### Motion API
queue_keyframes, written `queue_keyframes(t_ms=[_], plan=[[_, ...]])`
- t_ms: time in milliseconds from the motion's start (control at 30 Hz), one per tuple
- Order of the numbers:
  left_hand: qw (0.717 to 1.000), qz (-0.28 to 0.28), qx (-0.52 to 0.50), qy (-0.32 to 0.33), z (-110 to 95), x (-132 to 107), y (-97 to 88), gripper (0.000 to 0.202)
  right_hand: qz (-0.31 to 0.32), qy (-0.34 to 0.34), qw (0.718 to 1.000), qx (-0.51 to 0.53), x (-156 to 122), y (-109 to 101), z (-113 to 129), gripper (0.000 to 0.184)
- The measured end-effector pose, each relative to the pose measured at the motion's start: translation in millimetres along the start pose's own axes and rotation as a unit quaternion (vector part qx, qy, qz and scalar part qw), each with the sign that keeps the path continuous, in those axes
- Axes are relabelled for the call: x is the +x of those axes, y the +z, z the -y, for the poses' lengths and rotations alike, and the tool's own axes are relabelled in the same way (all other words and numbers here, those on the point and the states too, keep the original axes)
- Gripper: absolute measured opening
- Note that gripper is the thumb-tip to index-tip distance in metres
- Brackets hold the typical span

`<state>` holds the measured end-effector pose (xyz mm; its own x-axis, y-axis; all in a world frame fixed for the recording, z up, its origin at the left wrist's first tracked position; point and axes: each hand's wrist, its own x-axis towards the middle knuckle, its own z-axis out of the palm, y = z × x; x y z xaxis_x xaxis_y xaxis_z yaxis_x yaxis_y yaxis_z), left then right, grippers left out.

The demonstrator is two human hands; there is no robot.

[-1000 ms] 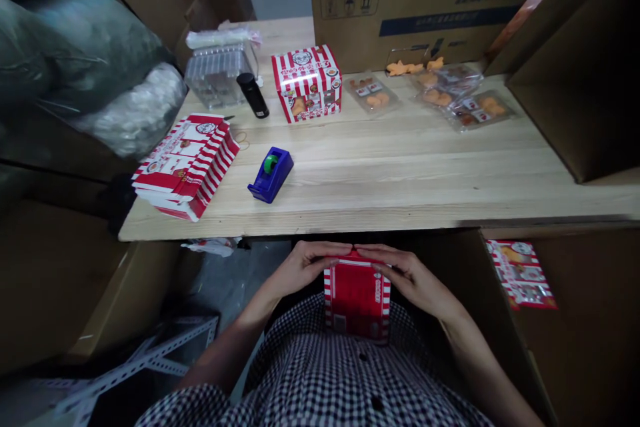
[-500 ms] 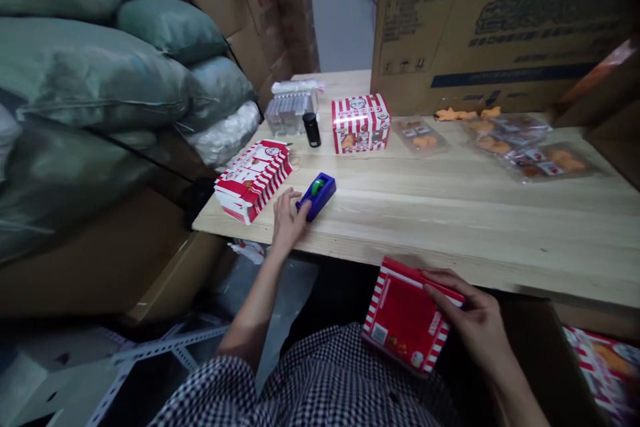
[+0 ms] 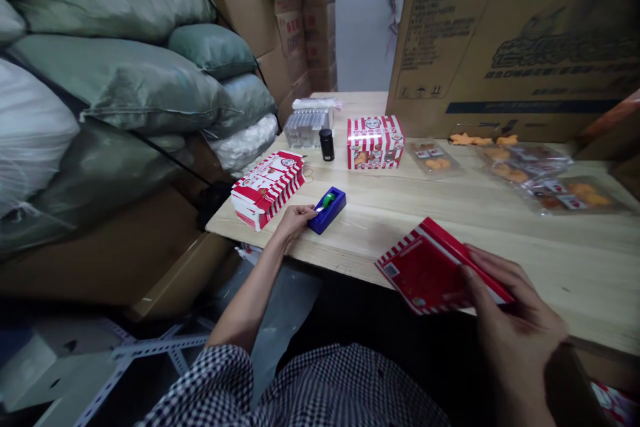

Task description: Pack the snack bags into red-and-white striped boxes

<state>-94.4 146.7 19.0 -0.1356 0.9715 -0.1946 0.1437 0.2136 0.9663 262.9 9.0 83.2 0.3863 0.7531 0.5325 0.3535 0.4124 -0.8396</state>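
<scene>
My left hand (image 3: 296, 220) is closed in a pinch at the near end of a blue tape dispenser (image 3: 327, 212), on the end of the tape (image 3: 321, 208). A green roll core (image 3: 329, 199) sits inside the dispenser. In my right hand (image 3: 515, 307) is a red carton with striped edges (image 3: 433, 270), held tilted over the table's front edge, thumb on one face and fingers behind. Left of the dispenser lies a stack of flattened red-and-white cartons (image 3: 270, 187). Behind it stands a formed striped carton (image 3: 375, 142).
On the wooden table (image 3: 400, 213) are a black cylinder (image 3: 327, 145), clear plastic containers (image 3: 309, 128) and bagged orange pieces (image 3: 575, 195). A large cardboard box (image 3: 450, 33) stands at the back right. Stuffed sacks (image 3: 125, 80) are piled on the left.
My left fingers have closed from a loose spread into a pinch at the dispenser. The right hand has raised the red carton, moved it right and tilted it. The camera view has shifted.
</scene>
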Motion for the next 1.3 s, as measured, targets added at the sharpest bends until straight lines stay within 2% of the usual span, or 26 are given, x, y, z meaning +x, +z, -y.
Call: queue_keyframes(t_ms=[133,300,433,567,700,800,867,967,1067,1167,1300], plan=[[0.997,-0.025,-0.070,0.015,6,-8,-1.9,0.034,0.010,-0.054,0.998,-0.011,5,25,-12,0.021],[0.991,-0.036,-0.117,0.049,21,-22,-5.3,0.031,0.051,-0.084,0.994,-0.042,-3,34,-19,0.025],[0.992,-0.065,-0.093,0.060,43,-28,-0.6,0.027,0.084,-0.078,0.992,-0.059,-6,34,-16,0.022],[0.990,-0.119,-0.038,0.069,58,-29,1.8,0.027,0.099,-0.070,0.991,-0.064,-5,34,-10,0.020],[0.978,-0.187,0.009,0.087,51,-41,3.4,0.025,0.120,-0.068,0.988,-0.067,-4,33,-8,0.020],[0.969,-0.215,0.009,0.119,25,-63,20.9,0.023,0.114,-0.080,0.987,-0.080,-6,36,-8,0.021],[0.972,-0.185,-0.017,0.144,-4,-84,44.7,0.022,0.105,-0.085,0.987,-0.083,-8,39,-7,0.020],[0.976,-0.046,-0.121,0.176,-56,-115,89.7,0.018,0.097,-0.085,0.989,-0.077,-8,44,-3,0.018],[0.969,0.096,-0.174,0.145,-92,-134,128.7,0.019,0.097,-0.079,0.990,-0.066,-7,46,1,0.019],[0.961,0.159,-0.209,0.091,-99,-135,152.3,0.022,0.101,-0.073,0.990,-0.062,-8,47,1,0.018],[0.963,0.138,-0.223,0.057,-85,-127,164.5,0.023,0.092,-0.085,0.990,-0.063,-10,47,-3,0.024]])
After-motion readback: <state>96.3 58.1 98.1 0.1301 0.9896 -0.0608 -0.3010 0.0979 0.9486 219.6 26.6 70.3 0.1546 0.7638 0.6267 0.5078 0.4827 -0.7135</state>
